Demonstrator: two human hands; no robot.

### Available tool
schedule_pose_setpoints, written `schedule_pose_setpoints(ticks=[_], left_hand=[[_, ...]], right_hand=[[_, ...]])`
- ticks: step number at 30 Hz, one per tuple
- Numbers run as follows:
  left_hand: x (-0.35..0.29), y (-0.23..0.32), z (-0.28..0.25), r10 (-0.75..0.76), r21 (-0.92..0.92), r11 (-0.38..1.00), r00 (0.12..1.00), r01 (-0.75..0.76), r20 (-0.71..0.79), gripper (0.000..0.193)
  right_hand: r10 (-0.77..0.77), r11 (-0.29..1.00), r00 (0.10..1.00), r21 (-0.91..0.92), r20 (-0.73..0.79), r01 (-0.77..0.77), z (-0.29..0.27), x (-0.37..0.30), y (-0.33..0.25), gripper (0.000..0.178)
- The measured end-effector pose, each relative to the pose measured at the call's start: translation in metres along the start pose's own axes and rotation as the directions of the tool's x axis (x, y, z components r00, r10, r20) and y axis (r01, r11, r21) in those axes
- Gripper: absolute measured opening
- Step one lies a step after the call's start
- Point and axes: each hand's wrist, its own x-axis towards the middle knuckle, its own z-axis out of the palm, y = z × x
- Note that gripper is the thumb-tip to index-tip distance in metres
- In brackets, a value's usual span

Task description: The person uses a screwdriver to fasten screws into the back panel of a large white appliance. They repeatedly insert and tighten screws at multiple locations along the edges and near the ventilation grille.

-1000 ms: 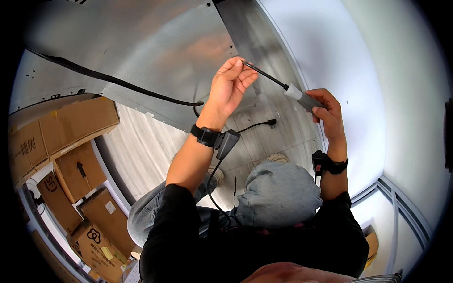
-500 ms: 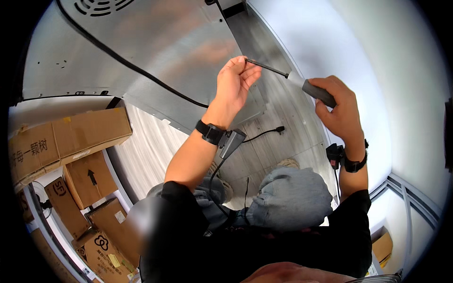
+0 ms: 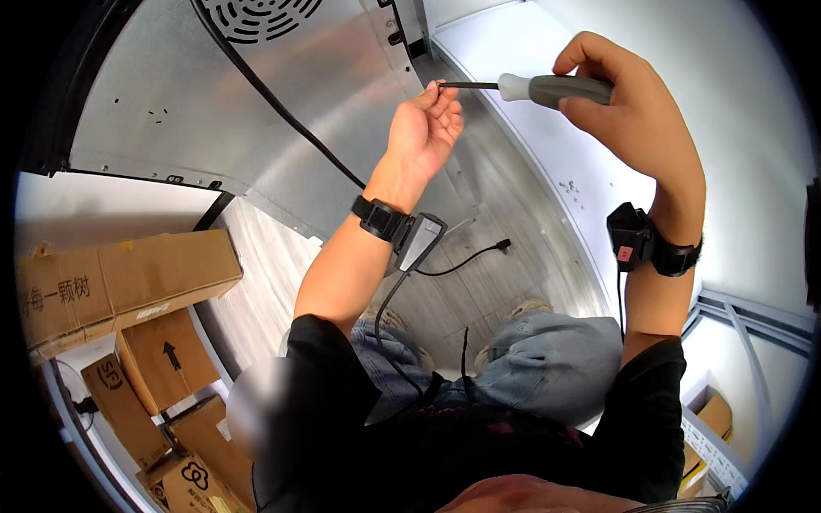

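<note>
My right hand is closed round the grey handle of a screwdriver. Its dark shaft runs nearly level to the left, past a pale collar. The thumb and forefinger of my left hand pinch the shaft's tip, while the other fingers curl loosely. Whether a small screw sits in that pinch is hidden. Both hands are held up in front of a large metal appliance panel with vent slots, apart from it. A thick black cable hangs across the panel and passes behind my left forearm.
Right of the panel is a white shelf with several tiny metal pieces on it. Cardboard boxes are stacked at the left. A black cable end shows above the wooden floor. Both wrists wear strapped-on devices with cords.
My right hand has risen and moved right with the screwdriver, whose shaft has turned from slanting to nearly level. My left fingers stay at its tip. The view has shifted, showing more shelf.
</note>
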Motion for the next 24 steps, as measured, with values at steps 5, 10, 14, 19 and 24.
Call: schedule_pose_setpoints(ticks=[5, 10, 14, 19, 24], left_hand=[[0.004, -0.004, -0.009, 0.004, 0.043, 0.999, 1.000, -0.003, -0.019, 0.014], [0.001, -0.002, -0.008, 0.090, 0.282, 0.958, 0.989, -0.052, -0.121, 0.015], [0.002, 0.004, -0.022, 0.191, 0.437, 0.890, 0.977, -0.132, -0.092, 0.016], [0.022, 0.016, -0.032, 0.236, 0.432, 0.884, 0.968, -0.177, -0.087, 0.015], [0.029, 0.024, -0.031, 0.248, 0.446, 0.876, 0.964, -0.181, -0.097, 0.015]], right_hand=[[0.188, 0.975, 0.980, 0.135, -0.073, -0.177, 0.022, -0.013, -0.007, 0.021], [0.528, 0.729, 0.824, 0.607, -0.207, -0.315, 0.082, -0.068, -0.009, 0.018], [0.662, 0.539, 0.700, 0.819, -0.268, -0.196, 0.140, -0.087, 0.001, 0.025], [0.666, 0.463, 0.680, 0.885, -0.307, -0.054, 0.175, -0.085, -0.001, 0.024], [0.656, 0.439, 0.700, 0.897, -0.284, -0.047, 0.187, -0.081, 0.000, 0.025]])
